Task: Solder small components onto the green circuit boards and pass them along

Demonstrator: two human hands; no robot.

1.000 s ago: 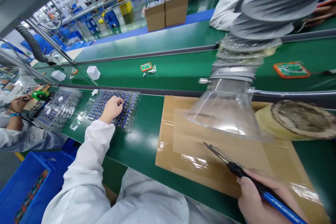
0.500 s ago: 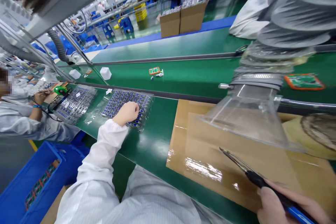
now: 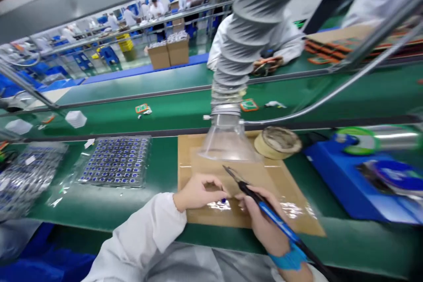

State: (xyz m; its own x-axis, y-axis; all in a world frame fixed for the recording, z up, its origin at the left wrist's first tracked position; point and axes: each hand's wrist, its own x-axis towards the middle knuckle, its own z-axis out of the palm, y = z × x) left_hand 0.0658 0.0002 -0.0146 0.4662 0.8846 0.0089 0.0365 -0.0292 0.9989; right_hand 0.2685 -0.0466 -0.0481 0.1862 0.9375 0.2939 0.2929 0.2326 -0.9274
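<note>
My left hand (image 3: 200, 191) is over the cardboard sheet (image 3: 187, 154), thumb and forefinger pinched on a small blue component (image 3: 224, 200). Most of that part is hidden by the fingertips. Close on its right, my right hand (image 3: 261, 220) grips a soldering iron (image 3: 276, 218) with a blue and black handle. Its dark tip points up and left, over the cardboard and below the clear fume hood (image 3: 228, 139). A clear tray of blue components (image 3: 115, 161) lies to the left of the cardboard.
A round tin (image 3: 277, 141) stands behind the cardboard's right side. Farther right is a blue solder-reel stand (image 3: 340, 176). The green conveyor (image 3: 178, 112) behind carries orange-edged circuit boards (image 3: 249, 105). A co-worker's hands (image 3: 269, 65) are across the line.
My left hand has moved right from the component tray to the cardboard, with a small blue component now in its fingers. The view has turned right; the soldering iron stays in my right hand.
</note>
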